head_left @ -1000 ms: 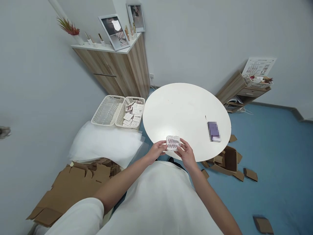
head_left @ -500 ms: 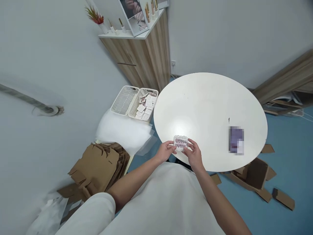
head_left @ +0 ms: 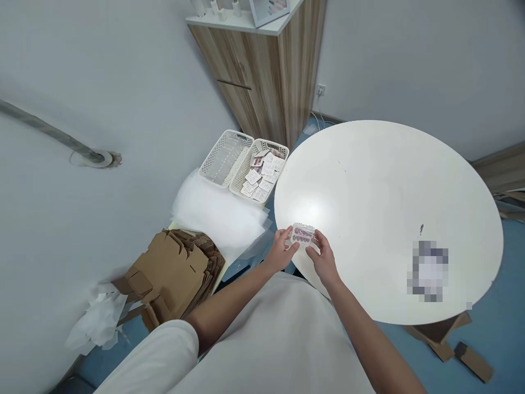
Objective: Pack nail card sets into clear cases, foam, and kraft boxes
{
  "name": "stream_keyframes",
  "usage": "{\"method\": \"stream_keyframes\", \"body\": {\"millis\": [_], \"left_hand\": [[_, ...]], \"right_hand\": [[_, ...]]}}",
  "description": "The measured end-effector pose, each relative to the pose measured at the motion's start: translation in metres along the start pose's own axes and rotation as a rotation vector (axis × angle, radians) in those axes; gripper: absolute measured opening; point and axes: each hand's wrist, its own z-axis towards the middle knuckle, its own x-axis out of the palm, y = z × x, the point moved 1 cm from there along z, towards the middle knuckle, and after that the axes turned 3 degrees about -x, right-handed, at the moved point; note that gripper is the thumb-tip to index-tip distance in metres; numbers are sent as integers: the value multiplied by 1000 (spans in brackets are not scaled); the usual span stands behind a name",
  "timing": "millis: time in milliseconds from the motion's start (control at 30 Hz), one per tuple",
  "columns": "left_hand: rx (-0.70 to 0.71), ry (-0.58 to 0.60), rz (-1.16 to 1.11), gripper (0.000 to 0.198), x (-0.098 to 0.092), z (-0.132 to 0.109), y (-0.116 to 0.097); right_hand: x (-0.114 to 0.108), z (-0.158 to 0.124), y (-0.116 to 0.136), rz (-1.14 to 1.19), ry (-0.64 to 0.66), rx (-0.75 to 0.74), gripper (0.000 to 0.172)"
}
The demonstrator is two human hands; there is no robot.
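1. Plastic box [head_left: 302, 234], clear with two rows of purplish pieces, sits just below and right of the frame's centre, over the near edge of the white table [head_left: 389, 186].
2. Left hand [head_left: 281, 251] pinches its left side.
3. Right hand [head_left: 325, 260] touches its right edge; grip unclear.
4. Flattened cardboard [head_left: 172, 262] lies lower left.

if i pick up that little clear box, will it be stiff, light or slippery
The clear box is small and see-through, so probably light. Its straight edges between the left hand and right hand suggest stiffness. Glints along its rim hint it may be slippery.
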Motion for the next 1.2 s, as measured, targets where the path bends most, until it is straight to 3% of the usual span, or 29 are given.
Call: {"method": "stream_keyframes", "body": {"millis": [300,500,733,1200], "left_hand": [[-59,19,133,67,-49,96,-8],[-11,40,202,64,-63,140,-13],[62,96,196,61,-63,155,-9],[107,156,239,63,-64,152,-10]], "right_hand": [[57,93,9,-152,-58,168,70],[77,145,8,-196,-103,179,74],[83,168,-3,-246,-146,131,72],[88,169,-5,-300,-177,96,71]]}}
